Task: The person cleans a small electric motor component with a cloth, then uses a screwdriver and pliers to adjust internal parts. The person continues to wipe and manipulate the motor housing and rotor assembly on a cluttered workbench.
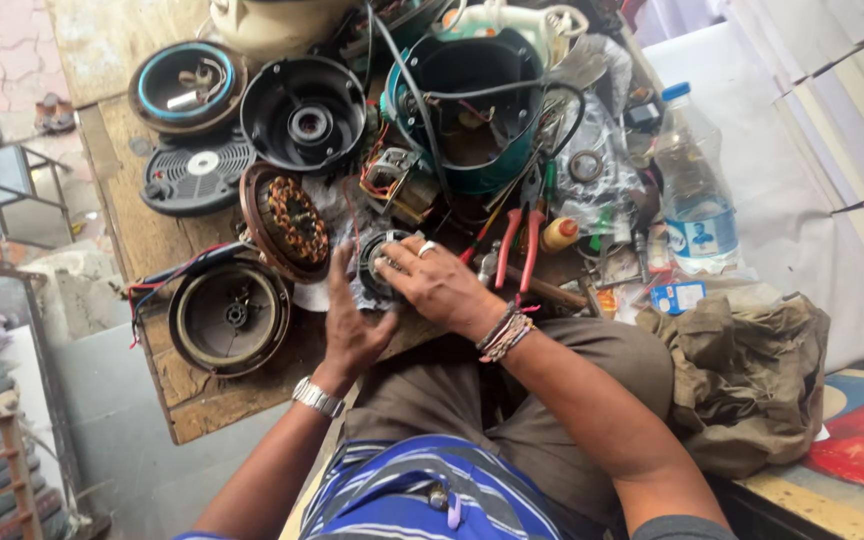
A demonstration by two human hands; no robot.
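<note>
Nearest, at 6 o'clock: a striped shirt and brown trousers, knees drawn up against the wooden worktop [192, 405]. Just above, at centre: left hand [352, 325], steel watch on the wrist, held edge-on with fingers straight and pressed together, palm laid against the left side of a small round motor part [380, 262]. Right hand [439, 282], ring on one finger and thread bands at the wrist, cupped over that same part from the 3 o'clock side, fingers curled around its rim; grip not fully visible. Part sitting on the worktop's near edge, mostly covered by both hands. By the look of it: metal core with windings, so dense for its size, rigid, likely greasy; wire turns probably easy to nick, outer rim the safer place to hold. At 10 o'clock from the hands, a copper-wound stator [287, 220] tilted on its side; at 9 o'clock, a round dark housing [229, 315] with red and blue leads. Red-handled pliers [517, 245] at 2 o'clock. Further up, at 12 o'clock, a teal motor casing [472, 110], a black bowl-shaped cover [304, 112] and a vented grille disc [197, 175]. Clear water bottle [694, 190] at 2 o'clock, crumpled olive cloth [742, 385] at 4 o'clock. Worktop worn, scratched, crowded. Paved ground visible at far left, daylight, open-air workshop feel.
</note>
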